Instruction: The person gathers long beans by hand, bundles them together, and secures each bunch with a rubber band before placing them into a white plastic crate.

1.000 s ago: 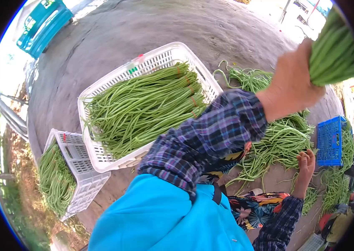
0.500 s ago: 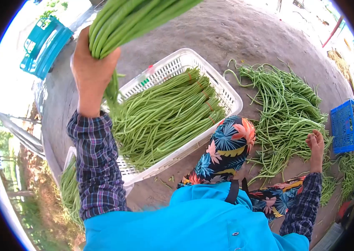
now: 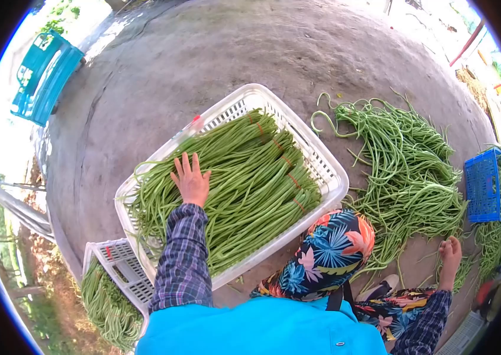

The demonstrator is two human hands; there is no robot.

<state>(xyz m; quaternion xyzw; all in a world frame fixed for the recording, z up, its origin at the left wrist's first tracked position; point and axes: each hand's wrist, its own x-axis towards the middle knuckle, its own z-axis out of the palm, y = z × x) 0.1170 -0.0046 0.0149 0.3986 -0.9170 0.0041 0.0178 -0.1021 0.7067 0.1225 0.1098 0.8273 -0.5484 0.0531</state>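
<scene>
A white plastic basket (image 3: 327,163) on the concrete ground holds long green beans (image 3: 250,177), several bundles of them tied with red bands. My left hand (image 3: 191,178) lies flat on the beans at the basket's left part, fingers spread and holding nothing. My right hand (image 3: 450,253) rests on the ground at the lower right, at the edge of a loose pile of long beans (image 3: 410,171). My knee in floral trousers (image 3: 333,251) is just in front of the basket.
A second white basket (image 3: 121,271) with beans lies tipped at the lower left. A blue crate (image 3: 482,184) stands at the right with more beans beside it. A teal crate (image 3: 43,74) sits at the far left. Bare concrete lies beyond the basket.
My left hand swung a raised bundle of beans from the right over to the left, then down. The bundle is out of the hand, which now lies flat on the basket's beans.
</scene>
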